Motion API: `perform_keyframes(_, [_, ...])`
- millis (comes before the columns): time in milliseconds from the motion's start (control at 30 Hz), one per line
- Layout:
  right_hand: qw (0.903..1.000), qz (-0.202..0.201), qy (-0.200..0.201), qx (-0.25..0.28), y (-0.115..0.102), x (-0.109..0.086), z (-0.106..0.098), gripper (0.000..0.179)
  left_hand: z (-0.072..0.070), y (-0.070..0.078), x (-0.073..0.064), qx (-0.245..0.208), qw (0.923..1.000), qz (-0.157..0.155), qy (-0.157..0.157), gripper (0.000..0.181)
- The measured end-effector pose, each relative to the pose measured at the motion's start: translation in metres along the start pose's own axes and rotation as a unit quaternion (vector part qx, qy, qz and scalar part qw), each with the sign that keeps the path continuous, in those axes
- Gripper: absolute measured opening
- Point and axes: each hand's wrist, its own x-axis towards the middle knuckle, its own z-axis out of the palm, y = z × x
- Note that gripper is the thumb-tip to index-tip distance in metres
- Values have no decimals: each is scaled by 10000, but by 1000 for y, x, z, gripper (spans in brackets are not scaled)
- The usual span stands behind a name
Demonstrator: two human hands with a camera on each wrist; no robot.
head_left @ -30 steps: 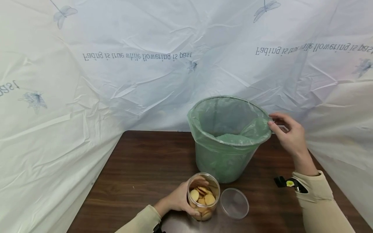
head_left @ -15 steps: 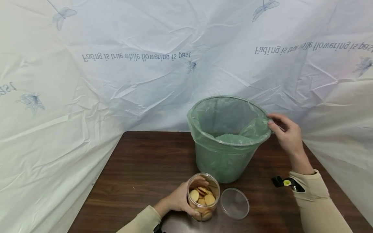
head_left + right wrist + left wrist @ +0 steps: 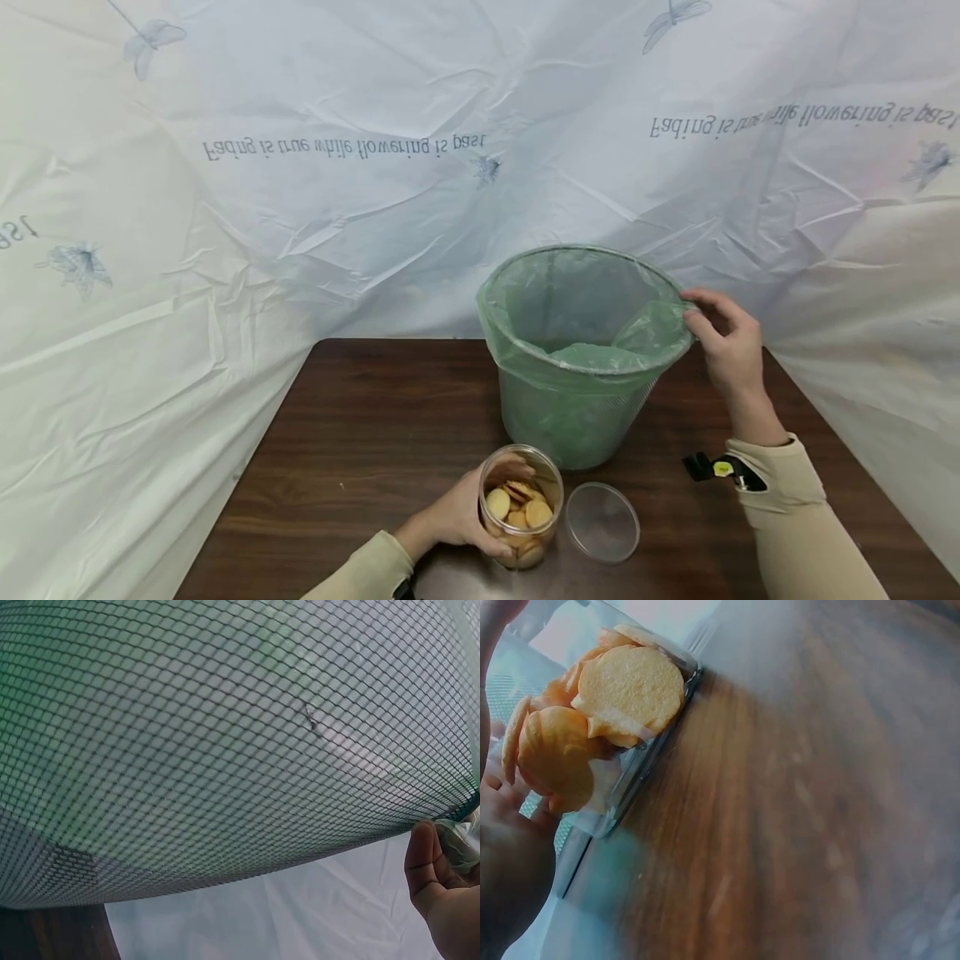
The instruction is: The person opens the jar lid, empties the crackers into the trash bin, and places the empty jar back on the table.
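Observation:
My left hand (image 3: 459, 515) grips a clear plastic jar (image 3: 553, 523) from its left side at the front of the table. Inside the jar are several round golden crackers (image 3: 517, 508), seen close up as crackers (image 3: 630, 690) in the left wrist view. The jar's top is uncovered. Behind it stands a mesh trash bin (image 3: 570, 417) lined with a green plastic bag (image 3: 600, 358) folded over the rim. My right hand (image 3: 731, 346) pinches the bag at the bin's right rim, between thumb and fingers. In the right wrist view, the bin's mesh wall (image 3: 225, 750) fills most of the picture.
A clear round lid (image 3: 602, 522) lies flat on the dark wooden table (image 3: 360, 433), just right of the jar. White printed sheeting (image 3: 337, 217) hangs behind the table and along both sides.
The right forearm has swung a little to the left while the fingers stay at the bin's rim. The left hand and jar have hardly moved.

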Motion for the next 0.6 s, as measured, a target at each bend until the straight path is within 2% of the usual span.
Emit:
perform_keyframes(167, [9999,141,38,25,0,1,5,29,0,-4,-1,-310,9994,184,-12,112])
perform_keyframes(333, [9998,156,123,-5,1,0,6,29,0,-7,1,-377,9984,411,-10,118])
perform_keyframes(400, [9998,171,125,-49,2,1,7,29,-1,-7,2,-388,9986,363,-8,117])
perform_keyframes(600, [9996,215,145,-114,4,2,7,30,-5,-7,3,-450,9990,16,-65,100])
